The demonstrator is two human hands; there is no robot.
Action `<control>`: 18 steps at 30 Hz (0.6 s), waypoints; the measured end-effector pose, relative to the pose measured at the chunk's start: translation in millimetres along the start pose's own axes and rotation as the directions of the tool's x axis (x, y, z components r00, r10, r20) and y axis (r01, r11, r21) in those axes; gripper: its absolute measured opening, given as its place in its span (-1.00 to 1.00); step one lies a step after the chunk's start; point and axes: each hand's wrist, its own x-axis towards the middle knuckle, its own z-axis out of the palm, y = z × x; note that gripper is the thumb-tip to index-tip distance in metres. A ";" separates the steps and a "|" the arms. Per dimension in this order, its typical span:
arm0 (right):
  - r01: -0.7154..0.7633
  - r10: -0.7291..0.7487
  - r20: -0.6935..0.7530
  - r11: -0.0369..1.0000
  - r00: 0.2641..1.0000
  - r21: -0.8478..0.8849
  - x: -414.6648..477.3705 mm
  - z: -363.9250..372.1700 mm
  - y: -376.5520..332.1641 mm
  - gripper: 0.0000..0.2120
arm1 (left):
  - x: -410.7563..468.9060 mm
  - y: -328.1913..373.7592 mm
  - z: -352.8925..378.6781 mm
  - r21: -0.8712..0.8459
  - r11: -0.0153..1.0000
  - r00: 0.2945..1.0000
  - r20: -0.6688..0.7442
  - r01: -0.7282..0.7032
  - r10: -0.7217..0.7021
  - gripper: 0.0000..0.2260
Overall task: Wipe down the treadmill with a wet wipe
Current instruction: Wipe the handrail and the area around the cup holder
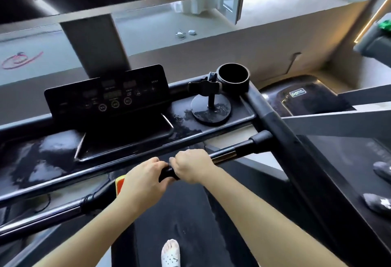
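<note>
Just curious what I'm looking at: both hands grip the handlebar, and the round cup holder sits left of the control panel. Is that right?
Not quite. The left hand and right hand do grip the handlebar, but the round cup holder sits right of the control panel, not left. The head view shows it.

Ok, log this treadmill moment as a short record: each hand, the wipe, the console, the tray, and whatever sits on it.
left hand: grips the front handlebar
right hand: grips the same bar, close beside the left
wet wipe: not visible; may be hidden under a hand
control panel: tilted up, display dark
console tray: streaky pale patches
round-base stand: on the tray's right end
cup holder: at the right corner, nothing visible inside
</note>
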 end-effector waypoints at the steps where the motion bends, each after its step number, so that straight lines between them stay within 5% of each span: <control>1: 0.044 -0.042 0.061 0.998 0.997 -0.037 4.0 -5.8 5.7 -0.75 | 1.8 -0.2 -0.4 0.006 1.000 1.000 -0.002 0.007 -0.007 -0.76; 6: -0.077 0.092 0.181 0.993 0.979 -0.086 -27.6 -17.1 91.4 -0.77 | 1.9 2.1 1.7 -0.005 1.000 1.000 -0.011 0.010 -0.011 -0.63; 8: -0.230 0.225 -0.069 0.970 0.972 -0.079 -49.3 -0.5 117.6 -0.69 | 2.1 0.7 3.0 -0.016 1.000 1.000 -0.031 -0.001 0.001 -0.61; 11: -0.428 0.404 -0.425 0.903 0.810 0.043 -57.6 29.5 86.0 -0.45 | 2.9 0.4 2.7 -0.016 1.000 1.000 -0.027 0.003 -0.003 -0.62; 14: -0.243 0.315 -0.590 0.949 0.744 0.200 -43.0 53.7 8.6 -0.69 | 2.1 1.0 1.2 -0.003 1.000 1.000 -0.005 0.010 -0.010 -0.72; 18: 0.041 0.068 -0.610 0.986 0.789 0.163 -57.6 68.6 -4.1 -0.56 | 4.0 -2.3 -0.8 0.011 1.000 1.000 -0.003 0.000 0.000 -0.83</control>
